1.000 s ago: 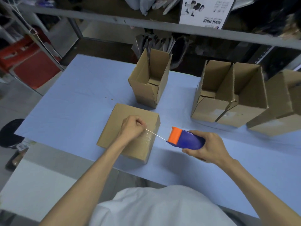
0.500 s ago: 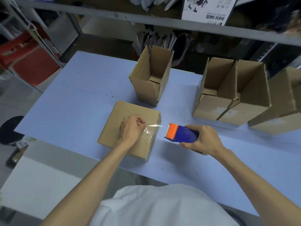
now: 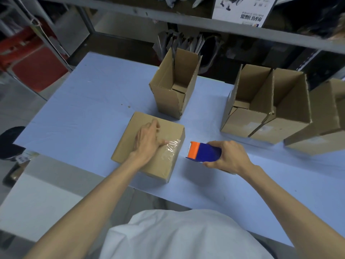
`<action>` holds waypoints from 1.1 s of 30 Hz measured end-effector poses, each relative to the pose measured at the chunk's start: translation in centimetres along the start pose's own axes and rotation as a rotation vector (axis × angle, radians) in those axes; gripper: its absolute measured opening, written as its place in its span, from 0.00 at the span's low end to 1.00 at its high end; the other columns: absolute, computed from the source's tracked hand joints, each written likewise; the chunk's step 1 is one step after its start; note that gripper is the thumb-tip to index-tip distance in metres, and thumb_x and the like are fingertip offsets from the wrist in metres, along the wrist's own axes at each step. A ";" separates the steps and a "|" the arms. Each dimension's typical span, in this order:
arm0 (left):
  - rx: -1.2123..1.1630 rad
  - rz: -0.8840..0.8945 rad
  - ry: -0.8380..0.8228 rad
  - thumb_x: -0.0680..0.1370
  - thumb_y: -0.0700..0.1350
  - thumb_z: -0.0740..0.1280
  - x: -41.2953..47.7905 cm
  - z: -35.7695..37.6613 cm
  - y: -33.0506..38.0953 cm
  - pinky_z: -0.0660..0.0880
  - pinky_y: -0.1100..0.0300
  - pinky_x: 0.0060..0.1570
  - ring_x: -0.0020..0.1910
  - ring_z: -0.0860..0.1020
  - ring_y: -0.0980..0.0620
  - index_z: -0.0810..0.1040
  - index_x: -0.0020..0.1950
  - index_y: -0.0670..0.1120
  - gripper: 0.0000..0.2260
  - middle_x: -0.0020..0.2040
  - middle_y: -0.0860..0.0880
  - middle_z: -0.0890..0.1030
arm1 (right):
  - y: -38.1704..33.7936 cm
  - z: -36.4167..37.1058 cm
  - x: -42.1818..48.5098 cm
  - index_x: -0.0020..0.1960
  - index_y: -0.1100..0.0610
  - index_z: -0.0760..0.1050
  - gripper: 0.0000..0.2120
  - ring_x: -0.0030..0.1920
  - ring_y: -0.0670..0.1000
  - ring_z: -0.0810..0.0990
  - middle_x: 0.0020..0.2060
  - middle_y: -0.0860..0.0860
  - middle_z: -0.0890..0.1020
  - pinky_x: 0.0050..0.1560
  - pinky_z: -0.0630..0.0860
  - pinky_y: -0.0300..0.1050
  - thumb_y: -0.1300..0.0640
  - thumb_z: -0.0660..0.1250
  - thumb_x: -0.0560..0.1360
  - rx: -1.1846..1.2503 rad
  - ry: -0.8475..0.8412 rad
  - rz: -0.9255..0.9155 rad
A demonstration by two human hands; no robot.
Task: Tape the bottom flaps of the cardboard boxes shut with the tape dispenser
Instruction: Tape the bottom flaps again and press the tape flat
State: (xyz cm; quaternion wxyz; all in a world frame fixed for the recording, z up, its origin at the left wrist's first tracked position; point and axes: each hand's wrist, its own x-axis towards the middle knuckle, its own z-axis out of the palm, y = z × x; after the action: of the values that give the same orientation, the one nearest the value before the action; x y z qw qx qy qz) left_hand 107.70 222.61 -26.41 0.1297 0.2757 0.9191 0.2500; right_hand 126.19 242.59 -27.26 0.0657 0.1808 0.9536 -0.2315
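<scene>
A cardboard box [image 3: 130, 144] lies bottom-up near the front edge of the blue table [image 3: 84, 113]. Clear tape [image 3: 172, 149] covers the right part of its closed flaps and runs over the right edge. My left hand [image 3: 147, 141] lies flat on top of the box, fingers straight, thumb pressing the tape. Just right of the box, my right hand [image 3: 229, 156] grips a blue tape dispenser [image 3: 204, 152] with an orange front, held low over the table.
An open upright box [image 3: 173, 96] stands behind the taped one. Two open boxes [image 3: 265, 113] stand side by side at the right, another box [image 3: 324, 124] beyond them at the edge. A metal shelf rail [image 3: 186, 25] crosses behind the table.
The dispenser came down beside the box's right edge and the stretched tape strand now lies stuck on the box. My left hand went from pinching the tape end to lying flat on it.
</scene>
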 end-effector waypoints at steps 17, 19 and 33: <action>-0.240 0.062 -0.035 0.69 0.33 0.66 0.3 2.5 0.6 0.73 0.61 0.51 0.45 0.74 0.56 0.80 0.52 0.47 0.14 0.47 0.51 0.78 | -5.2 1.5 2.7 0.45 0.54 0.71 0.20 0.38 0.56 0.78 0.37 0.51 0.78 0.29 0.58 0.43 0.41 0.71 0.65 -0.257 -0.034 0.188; -0.225 0.119 -0.060 0.71 0.34 0.65 0.8 2.5 1.5 0.71 0.60 0.58 0.54 0.74 0.52 0.78 0.56 0.46 0.16 0.54 0.50 0.77 | -4.9 2.2 2.4 0.57 0.56 0.70 0.20 0.45 0.57 0.79 0.46 0.55 0.79 0.34 0.61 0.44 0.44 0.67 0.73 -0.301 0.029 0.241; 0.627 0.176 -0.424 0.61 0.47 0.74 4.7 4.5 5.6 0.61 0.51 0.52 0.59 0.65 0.43 0.66 0.61 0.46 0.31 0.60 0.47 0.68 | -2.1 8.4 1.1 0.77 0.63 0.42 0.31 0.63 0.59 0.69 0.67 0.61 0.66 0.64 0.67 0.50 0.67 0.55 0.79 -0.126 -0.001 0.359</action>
State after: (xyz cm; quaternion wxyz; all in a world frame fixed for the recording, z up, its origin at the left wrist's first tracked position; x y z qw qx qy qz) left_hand 108.05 231.04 -27.70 0.2044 0.4252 0.8765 -0.0954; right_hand 124.75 237.32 -34.04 0.1177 0.3432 0.9187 -0.1563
